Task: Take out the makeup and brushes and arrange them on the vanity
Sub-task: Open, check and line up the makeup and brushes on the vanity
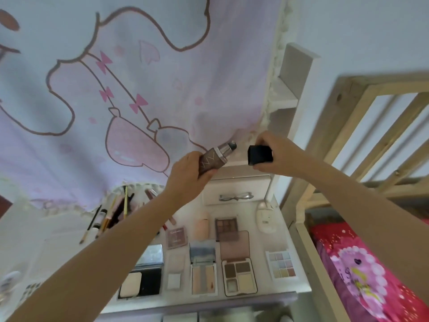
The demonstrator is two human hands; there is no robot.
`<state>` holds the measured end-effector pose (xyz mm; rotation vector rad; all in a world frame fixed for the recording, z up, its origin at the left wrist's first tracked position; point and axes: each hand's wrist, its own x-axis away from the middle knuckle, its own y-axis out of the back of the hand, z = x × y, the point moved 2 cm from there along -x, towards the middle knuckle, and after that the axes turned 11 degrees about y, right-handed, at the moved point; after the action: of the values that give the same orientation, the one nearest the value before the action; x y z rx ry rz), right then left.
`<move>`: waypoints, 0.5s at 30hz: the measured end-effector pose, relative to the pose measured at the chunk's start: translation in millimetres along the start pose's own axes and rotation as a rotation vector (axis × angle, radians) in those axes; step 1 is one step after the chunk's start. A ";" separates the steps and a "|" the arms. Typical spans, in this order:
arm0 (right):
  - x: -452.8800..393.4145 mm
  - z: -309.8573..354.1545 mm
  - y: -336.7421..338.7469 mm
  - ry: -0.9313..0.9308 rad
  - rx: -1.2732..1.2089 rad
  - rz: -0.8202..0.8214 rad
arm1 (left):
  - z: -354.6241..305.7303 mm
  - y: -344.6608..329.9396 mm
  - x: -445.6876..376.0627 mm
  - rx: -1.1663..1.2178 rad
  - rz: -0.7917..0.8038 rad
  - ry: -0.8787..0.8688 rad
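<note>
At the far left of the worktop [287,231] my brushes and pencils [109,217] lie fanned out under the edge of the pink cartoon curtain [130,84]. Near me on the left sits an open black compact [140,283] with its mirrored lid up, and to its right a row of opened palettes runs along the near edge: a small pale one [174,274], a striped contour palette [203,278], a brown eyeshadow quad [239,276], and off to the right a pastel grid palette [281,264]. Farther back are a mauve blush case [177,237], a peach tube [201,226] and a dark nine-pan palette [226,226]. Above all this, my left hand [188,177] is curled round the brown foundation bottle [212,160], tilted with its bare silver pump pointing up and to the right. Just beside that pump, not touching it, my right hand [275,151] pinches the bottle's black square cap [260,155] between thumb and fingers. Under my hands is a small white drawer [234,191] with a bow handle, and a white device [265,217] rests to its right. At the far right is a wooden bed frame [362,126] with a bright pink blanket [362,270].
</note>
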<state>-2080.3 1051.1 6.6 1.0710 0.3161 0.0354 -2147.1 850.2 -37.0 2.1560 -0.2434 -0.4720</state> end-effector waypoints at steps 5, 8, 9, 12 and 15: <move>19.0 -33.5 -17.2 -0.048 -0.036 0.040 | 7.9 -67.5 10.8 0.089 0.220 0.249; 31.5 -58.8 -27.9 -0.091 -0.055 0.082 | 4.7 -100.6 16.7 0.184 0.292 0.327; 34.9 -68.1 -31.4 -0.119 -0.059 0.094 | 1.8 -109.2 17.2 0.227 0.305 0.345; 40.6 -95.0 -42.4 -0.186 -0.104 0.100 | -6.3 -132.9 18.0 0.290 0.366 0.411; 44.8 -117.2 -56.2 -0.223 -0.193 0.135 | -12.0 -156.2 19.5 0.286 0.351 0.511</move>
<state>-2076.3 1132.4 -104.1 0.8931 0.0378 0.0655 -2124.1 943.9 -162.0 2.3595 -0.4070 0.3331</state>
